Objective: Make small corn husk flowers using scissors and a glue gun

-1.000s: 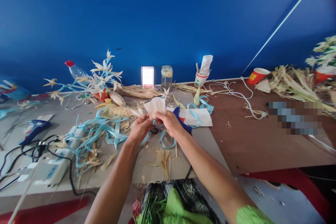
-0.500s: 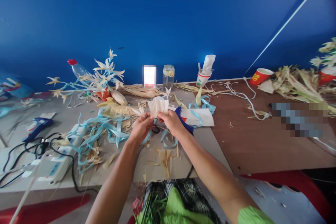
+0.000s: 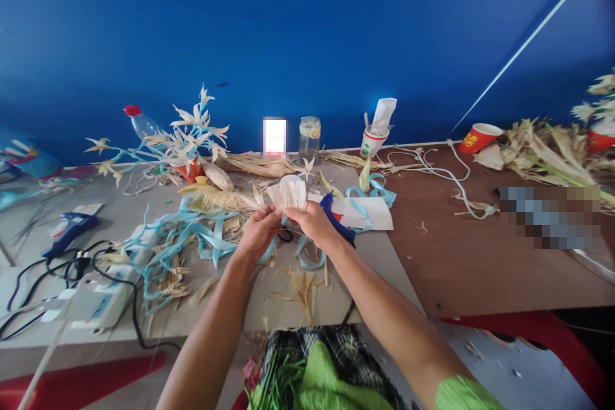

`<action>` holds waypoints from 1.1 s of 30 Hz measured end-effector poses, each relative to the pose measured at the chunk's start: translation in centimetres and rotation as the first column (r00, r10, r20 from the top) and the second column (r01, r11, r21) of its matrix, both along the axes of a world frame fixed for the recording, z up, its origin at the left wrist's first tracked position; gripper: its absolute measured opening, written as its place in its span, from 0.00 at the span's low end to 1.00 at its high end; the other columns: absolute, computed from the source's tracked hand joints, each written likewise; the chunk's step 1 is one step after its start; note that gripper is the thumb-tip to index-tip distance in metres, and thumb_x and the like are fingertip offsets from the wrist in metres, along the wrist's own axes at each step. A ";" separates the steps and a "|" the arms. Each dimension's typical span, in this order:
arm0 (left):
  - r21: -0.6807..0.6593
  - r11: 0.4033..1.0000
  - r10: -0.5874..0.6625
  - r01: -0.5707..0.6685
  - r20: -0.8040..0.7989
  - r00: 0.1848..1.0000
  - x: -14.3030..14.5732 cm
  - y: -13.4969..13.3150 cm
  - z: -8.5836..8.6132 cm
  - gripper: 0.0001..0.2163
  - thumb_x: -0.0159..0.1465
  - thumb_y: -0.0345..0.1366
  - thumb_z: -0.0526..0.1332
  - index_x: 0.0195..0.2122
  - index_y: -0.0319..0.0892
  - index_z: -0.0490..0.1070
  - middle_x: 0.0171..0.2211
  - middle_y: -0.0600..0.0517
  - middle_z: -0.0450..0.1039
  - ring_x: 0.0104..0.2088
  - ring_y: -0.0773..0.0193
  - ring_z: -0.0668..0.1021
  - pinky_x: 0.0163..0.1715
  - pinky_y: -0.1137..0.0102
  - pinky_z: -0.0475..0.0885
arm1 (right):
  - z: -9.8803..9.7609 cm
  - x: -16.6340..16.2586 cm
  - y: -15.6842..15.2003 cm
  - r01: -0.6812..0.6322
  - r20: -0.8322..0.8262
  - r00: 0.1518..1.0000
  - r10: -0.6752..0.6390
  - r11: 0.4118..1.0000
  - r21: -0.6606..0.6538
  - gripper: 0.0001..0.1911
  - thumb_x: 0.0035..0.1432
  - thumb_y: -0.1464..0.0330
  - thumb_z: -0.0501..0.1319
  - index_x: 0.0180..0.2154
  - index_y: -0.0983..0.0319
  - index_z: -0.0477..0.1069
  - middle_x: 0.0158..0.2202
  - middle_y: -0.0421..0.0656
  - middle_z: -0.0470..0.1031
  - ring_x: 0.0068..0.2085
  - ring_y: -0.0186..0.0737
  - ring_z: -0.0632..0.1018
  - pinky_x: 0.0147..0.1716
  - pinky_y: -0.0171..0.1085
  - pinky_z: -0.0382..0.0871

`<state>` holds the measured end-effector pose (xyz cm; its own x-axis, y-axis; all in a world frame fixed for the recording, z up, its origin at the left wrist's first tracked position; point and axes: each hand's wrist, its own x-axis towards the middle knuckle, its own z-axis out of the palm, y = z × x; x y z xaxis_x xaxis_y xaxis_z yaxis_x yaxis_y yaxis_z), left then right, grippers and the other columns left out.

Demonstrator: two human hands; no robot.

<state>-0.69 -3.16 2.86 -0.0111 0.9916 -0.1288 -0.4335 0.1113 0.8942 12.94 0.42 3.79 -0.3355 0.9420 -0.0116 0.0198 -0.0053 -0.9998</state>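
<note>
We are pinching a folded husk fan between our left hand and right hand, fingers clamped on its base. At ten o'clock, a finished flower branch is standing; loose husks are waiting at two o'clock, so much seems left.

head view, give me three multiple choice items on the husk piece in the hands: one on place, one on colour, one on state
1. Where does the blue glue gun lie?
A. on the grey table's left side
B. on the brown table
C. in the glass jar

2. What colour is the ribbon heaped beside the left hand?
A. red
B. light blue
C. black

3. How is the pale husk piece held?
A. lying loose on the table
B. by the right hand alone
C. pinched at its base by both hands

Answers: 1 A, it lies near the cables at the left; 2 B, the strips are light blue; 3 C, both grips meet under the fan.
</note>
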 end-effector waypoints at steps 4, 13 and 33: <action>-0.001 1.000 -0.031 0.031 0.023 0.999 -0.1 -0.1 0.0 0.13 0.51 0.39 0.69 0.26 0.38 0.66 0.16 0.61 0.54 0.17 0.76 0.60 0.22 0.77 0.61 | 0.4 -0.1 -0.1 -0.019 -0.052 0.999 0.014 0.996 -0.085 0.14 0.43 0.58 0.61 0.20 0.63 0.65 0.17 0.36 0.63 0.21 0.30 0.63 0.23 0.33 0.54; -0.010 0.998 -0.069 0.069 0.029 0.997 -0.2 -0.1 0.2 0.13 0.51 0.38 0.69 0.26 0.37 0.66 0.16 0.61 0.53 0.17 0.77 0.59 0.21 0.77 0.59 | 0.5 0.0 -0.2 -0.036 -0.059 0.998 0.032 0.997 -0.066 0.14 0.44 0.59 0.61 0.20 0.63 0.63 0.16 0.35 0.61 0.21 0.29 0.61 0.22 0.32 0.53; 0.072 0.994 -0.086 0.080 0.077 0.993 -0.6 -0.2 0.3 0.16 0.51 0.39 0.68 0.22 0.40 0.59 0.16 0.61 0.46 0.17 0.76 0.54 0.20 0.76 0.54 | -0.1 2.2 2.9 0.208 -0.144 0.967 -0.212 0.977 -0.039 0.14 0.43 0.59 0.62 0.18 0.61 0.63 0.16 0.35 0.60 0.20 0.29 0.59 0.21 0.33 0.52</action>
<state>-1.31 -3.37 3.13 0.0795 0.9952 -0.0575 -0.4960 0.0895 0.8637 15.14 3.34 3.65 -0.1297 0.9916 0.0002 -0.1308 -0.0169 -0.9913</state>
